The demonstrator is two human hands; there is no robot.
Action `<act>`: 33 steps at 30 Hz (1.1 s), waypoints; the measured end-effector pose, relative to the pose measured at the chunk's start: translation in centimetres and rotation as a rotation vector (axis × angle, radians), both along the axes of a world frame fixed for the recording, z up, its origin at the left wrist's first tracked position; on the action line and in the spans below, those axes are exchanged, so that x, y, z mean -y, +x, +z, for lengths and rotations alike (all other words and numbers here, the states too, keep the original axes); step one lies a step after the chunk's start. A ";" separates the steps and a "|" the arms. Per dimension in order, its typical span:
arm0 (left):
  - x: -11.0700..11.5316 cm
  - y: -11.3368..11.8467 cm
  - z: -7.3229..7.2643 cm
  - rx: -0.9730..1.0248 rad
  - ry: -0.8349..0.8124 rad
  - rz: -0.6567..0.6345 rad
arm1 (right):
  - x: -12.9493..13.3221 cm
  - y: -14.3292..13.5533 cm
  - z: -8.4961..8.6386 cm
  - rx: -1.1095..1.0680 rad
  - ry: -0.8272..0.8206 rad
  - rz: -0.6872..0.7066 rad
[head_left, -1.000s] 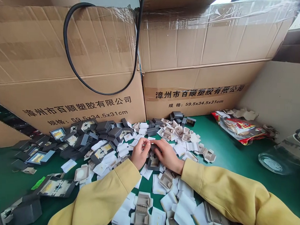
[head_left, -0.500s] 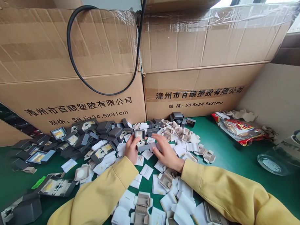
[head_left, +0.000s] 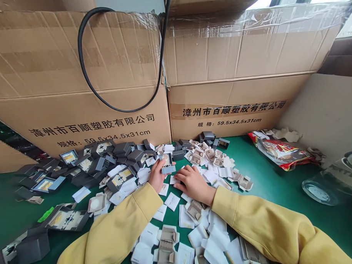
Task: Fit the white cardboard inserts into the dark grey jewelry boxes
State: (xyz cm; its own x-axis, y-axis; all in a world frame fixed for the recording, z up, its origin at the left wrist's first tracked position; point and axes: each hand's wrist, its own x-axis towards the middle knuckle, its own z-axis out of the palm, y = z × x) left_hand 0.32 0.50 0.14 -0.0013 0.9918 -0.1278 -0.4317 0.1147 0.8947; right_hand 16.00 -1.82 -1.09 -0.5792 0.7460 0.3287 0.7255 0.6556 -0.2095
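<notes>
My left hand [head_left: 157, 176] is closed on a small dark-framed box [head_left: 167, 162], its pale inner side facing up. Just right of it, my right hand [head_left: 194, 182] is bent palm down over the white printed cards [head_left: 174, 179], fingertips at a card; whether it grips one I cannot make out. Loose white cards [head_left: 172, 201] lie on the green table below both hands. Left of my left hand spreads a heap of dark grey boxes [head_left: 96, 167], several open. Behind my right hand is a pile of folded grey-beige card inserts [head_left: 205, 152].
Two large cardboard cartons [head_left: 113, 103] stand along the back, with a black cable loop [head_left: 80, 48] hanging before the left one. To the right lie a red snack bag [head_left: 282, 151] and a clear glass jar [head_left: 330, 187]. More folded inserts [head_left: 166, 247] lie at the front.
My left hand has tilted the small box and shifted slightly right. My right hand has drawn away from the box and lowered onto the cards, its fingers more curled.
</notes>
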 end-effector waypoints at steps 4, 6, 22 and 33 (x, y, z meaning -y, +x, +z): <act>-0.1 -0.2 -0.3 0.026 0.004 -0.014 | -0.4 0.3 0.2 -0.048 0.000 -0.058; -0.1 -0.2 -0.5 0.044 0.014 -0.030 | -0.7 0.5 0.1 -0.039 0.033 -0.117; 0.2 -0.1 -0.5 -0.011 0.048 -0.058 | -1.6 1.1 0.3 -0.552 -0.062 -0.033; 0.2 -0.1 -0.6 -0.034 0.030 -0.079 | -3.1 2.0 -1.0 -0.270 -0.011 -0.098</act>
State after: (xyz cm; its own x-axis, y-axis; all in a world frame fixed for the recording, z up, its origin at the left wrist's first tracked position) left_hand 0.21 0.33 -0.50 0.0731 0.9924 -0.0987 -0.3915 0.1196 0.9124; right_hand 18.01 1.26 -2.13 -0.3971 0.7985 0.4526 0.7020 0.5819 -0.4107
